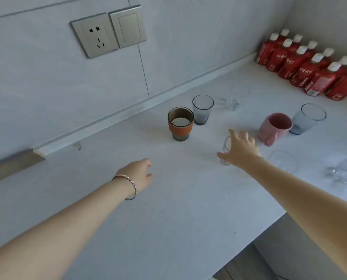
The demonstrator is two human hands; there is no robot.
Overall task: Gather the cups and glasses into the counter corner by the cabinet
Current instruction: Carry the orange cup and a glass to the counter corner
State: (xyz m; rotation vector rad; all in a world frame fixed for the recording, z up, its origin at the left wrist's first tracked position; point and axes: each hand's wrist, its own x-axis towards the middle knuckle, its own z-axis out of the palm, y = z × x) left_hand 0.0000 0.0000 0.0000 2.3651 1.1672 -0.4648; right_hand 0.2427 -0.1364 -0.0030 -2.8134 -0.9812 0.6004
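My right hand (pixel 241 148) wraps around a small clear glass (pixel 225 147) standing on the pale counter (pixel 168 209), thumb low on its left side and fingers over its rim. My left hand (pixel 138 174) hovers over bare counter with fingers loosely curled, holding nothing. Near the wall stand a cup with an orange sleeve (pixel 180 124) and a grey ribbed glass (pixel 202 110), touching or nearly so. A clear stemmed glass (pixel 235 98) lies behind them. To the right are a pink mug (pixel 274 128), a grey-blue tumbler (pixel 307 120), a clear glass (pixel 283 162) and more clear stemmed glassware (pixel 342 174).
Several red bottles with white caps (pixel 309 67) fill the far right corner. A wall socket (pixel 94 37) and a switch (pixel 128 27) sit on the tiled wall. The counter's front edge (pixel 259 235) drops off at the lower right.
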